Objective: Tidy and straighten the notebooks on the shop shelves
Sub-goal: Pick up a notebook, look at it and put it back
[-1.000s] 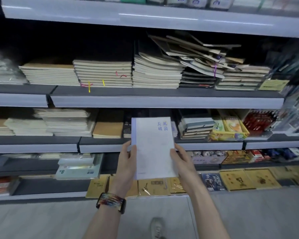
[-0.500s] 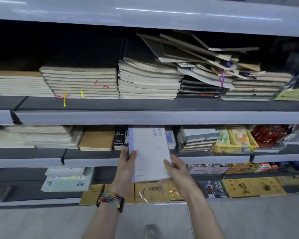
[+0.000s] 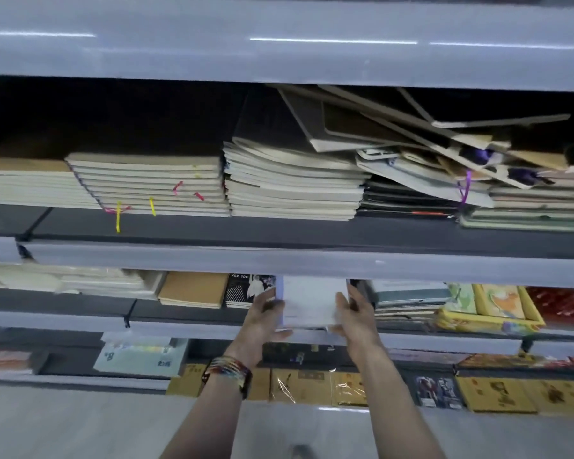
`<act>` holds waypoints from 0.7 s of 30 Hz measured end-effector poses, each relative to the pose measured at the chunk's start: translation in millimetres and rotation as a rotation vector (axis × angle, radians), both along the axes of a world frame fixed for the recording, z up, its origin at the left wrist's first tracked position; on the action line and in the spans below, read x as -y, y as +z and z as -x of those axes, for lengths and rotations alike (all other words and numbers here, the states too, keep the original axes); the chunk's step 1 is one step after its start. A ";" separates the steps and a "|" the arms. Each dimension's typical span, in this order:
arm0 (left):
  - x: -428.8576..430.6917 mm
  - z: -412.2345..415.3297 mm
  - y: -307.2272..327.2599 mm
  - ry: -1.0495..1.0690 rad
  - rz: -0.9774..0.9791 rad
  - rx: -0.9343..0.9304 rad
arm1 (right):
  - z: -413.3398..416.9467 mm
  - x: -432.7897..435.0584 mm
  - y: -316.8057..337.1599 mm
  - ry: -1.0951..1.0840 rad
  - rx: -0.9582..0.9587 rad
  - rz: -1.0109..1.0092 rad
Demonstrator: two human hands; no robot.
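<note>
change: white notebook (image 3: 312,303) moved from out front into the middle shelf (image 3: 179,326), between black notebook (image 3: 242,289) and teal stack (image 3: 408,296) | left hand (image 3: 262,314), right hand (image 3: 357,314): fingers clamped on its edges | meaning: reshelving nearly done

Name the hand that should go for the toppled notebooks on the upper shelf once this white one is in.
Right, probably. Both hands grip the white notebook, but the right hand holds its right edge, nearer the toppled notebooks; the left hand would cross over.
</note>
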State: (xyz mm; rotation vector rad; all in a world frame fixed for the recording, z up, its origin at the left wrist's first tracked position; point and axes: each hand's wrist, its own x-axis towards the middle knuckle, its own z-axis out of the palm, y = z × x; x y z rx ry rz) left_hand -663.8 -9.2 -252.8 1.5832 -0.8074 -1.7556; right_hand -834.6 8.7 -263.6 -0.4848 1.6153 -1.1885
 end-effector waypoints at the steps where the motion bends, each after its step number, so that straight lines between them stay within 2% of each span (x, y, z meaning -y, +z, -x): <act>1: 2.9 0.8 -1.2 -0.003 0.015 0.007 | 2.0 4.6 -2.2 -0.013 -0.009 -0.002; 6: 13.4 10.0 -5.6 -0.034 0.080 0.010 | 14.9 20.5 -6.9 -0.036 -0.005 -0.039; 15: 24.0 31.6 -27.1 0.097 0.105 -0.024 | 34.6 36.3 -11.2 -0.028 0.059 -0.036; 21: 19.1 33.8 -40.2 0.103 0.010 0.046 | 25.6 21.6 -27.0 0.101 -0.103 -0.075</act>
